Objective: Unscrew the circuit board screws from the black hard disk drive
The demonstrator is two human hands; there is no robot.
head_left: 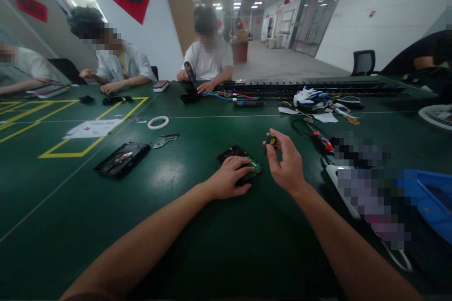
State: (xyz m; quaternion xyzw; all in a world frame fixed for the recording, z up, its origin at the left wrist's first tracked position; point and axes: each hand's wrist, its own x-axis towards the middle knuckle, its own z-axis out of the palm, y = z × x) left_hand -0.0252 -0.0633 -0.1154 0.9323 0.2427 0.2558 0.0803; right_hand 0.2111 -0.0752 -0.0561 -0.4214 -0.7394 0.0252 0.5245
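Note:
Near the middle of the green table, a black device with a green circuit board [253, 169] lies partly under my left hand [231, 176]. My left hand rests on it with the fingers bent over its top and the thumb at its near edge. Just to the right, my right hand [285, 162] pinches a small screwdriver with a yellow and black handle [271, 139]. Its thin shaft points down toward the board's right side; whether the tip touches the board cannot be made out.
On the green table [190, 244] lie a black housing [123, 159], a loose circuit board [165, 140], a white tape ring [158, 122], a red-handled screwdriver [322, 141], white gloves [310, 99] and a blue tray [432, 197]. People sit across the table, one holding a power tool [189, 74].

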